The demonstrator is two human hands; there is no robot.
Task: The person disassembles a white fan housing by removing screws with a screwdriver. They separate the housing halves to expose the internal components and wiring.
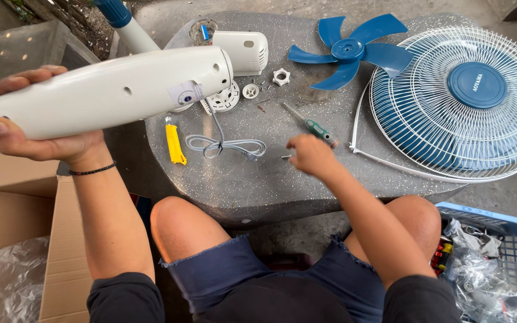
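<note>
1. Nearest to us we see the person's bare knees, dark blue shorts with frayed hems and dark sleeves, seen from above.
2. At lower left sits an open cardboard box (31,239) with clear plastic wrap inside; at lower right, a blue plastic basket (513,230) holds crumpled plastic bags and small parts.
3. The left hand (31,134), with a thin black band at the wrist, wraps its fingers and thumb firmly around a long white fan body (115,90), held raised and nearly level above the left edge of a grey stone table (240,179).
4. The right hand (309,154) hovers low over the table, its fingers curled in; we cannot tell whether it pinches anything. A small screw (285,157) lies just beside its fingertips.
5. A green-handled screwdriver (313,127) lies just beyond that hand.
6. Left of it, a coiled grey power cord (228,145) runs up to the fan body, with a yellow utility knife (175,143) beside it.
7. Further back lie small white plastic nuts and round parts (251,91), and a white motor housing (243,51).
8. Farthest, a blue fan blade (349,49) lies flat, and a white wire grille with a blue centre cap (462,101) rests on the table's right side.
</note>
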